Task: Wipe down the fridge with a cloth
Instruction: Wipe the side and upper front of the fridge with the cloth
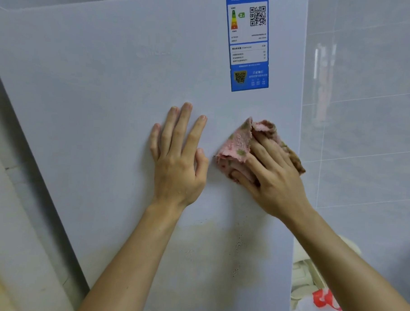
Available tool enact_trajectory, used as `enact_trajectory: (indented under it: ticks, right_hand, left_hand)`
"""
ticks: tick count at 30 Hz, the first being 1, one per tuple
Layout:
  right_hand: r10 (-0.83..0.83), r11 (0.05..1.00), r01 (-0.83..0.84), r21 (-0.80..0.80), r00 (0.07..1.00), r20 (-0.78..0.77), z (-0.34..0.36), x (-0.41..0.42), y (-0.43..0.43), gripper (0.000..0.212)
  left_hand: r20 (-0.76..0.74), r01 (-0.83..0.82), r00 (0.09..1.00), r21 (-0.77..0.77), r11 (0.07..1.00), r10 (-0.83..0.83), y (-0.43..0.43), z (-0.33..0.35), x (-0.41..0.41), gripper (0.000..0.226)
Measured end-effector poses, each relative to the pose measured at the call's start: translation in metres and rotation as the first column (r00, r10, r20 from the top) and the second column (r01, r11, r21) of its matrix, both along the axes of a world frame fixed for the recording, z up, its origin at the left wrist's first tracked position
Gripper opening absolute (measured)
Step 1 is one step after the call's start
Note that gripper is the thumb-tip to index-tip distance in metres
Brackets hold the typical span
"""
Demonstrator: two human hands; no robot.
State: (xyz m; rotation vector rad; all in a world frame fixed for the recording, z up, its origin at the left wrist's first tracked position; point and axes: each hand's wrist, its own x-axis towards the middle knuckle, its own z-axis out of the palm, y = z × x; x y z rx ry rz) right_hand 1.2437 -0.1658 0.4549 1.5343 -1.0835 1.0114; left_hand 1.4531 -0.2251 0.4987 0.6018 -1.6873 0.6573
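Left grip (178,159), right grip (269,170): slender fingers (181,126), short plain nails; forearms (133,258) bare.

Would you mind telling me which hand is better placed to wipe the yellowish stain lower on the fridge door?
The right hand: it holds the cloth against the fridge door, just above the stain. The left hand lies flat and bare.

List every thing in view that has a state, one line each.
left hand: open, flat against the fridge
right hand: grips the cloth, pressing it to the fridge
cloth: bunched, against the fridge face
fridge: yellowish stains and specks low down
energy label: stuck flat, intact
plastic bag: crumpled, beside the fridge
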Motion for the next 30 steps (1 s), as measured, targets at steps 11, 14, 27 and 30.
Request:
enact_trajectory:
  ticks: [11, 14, 27, 30]
  right_hand:
    - [-0.073, 0.993, 0.073, -0.088, 0.997, 0.009, -0.015, -0.006, -0.013, 0.045]
    - [-0.051, 0.996, 0.053, -0.066, 0.998, 0.031, -0.040, 0.001, -0.013, 0.043]
    - [0.003, 1.000, 0.002, 0.023, 0.973, -0.232, -0.037, -0.002, -0.017, 0.034]
    - [-0.022, 0.996, 0.016, -0.087, 0.998, -0.066, 0.013, 0.014, -0.023, 0.027]
  left_hand:
    - [0.023, -0.002, 1.000, 0.016, 1.000, 0.002, 0.003, -0.003, 0.006, 0.060]
    - [0.022, -0.006, 1.000, 0.024, 1.000, 0.005, 0.004, -0.006, 0.009, 0.061]
    - [0.069, -0.020, 0.997, 0.000, 1.000, 0.020, 0.000, -0.004, 0.024, 0.060]
    - [0.033, -0.044, 0.998, 0.004, 0.999, 0.044, -0.003, -0.003, 0.036, 0.060]
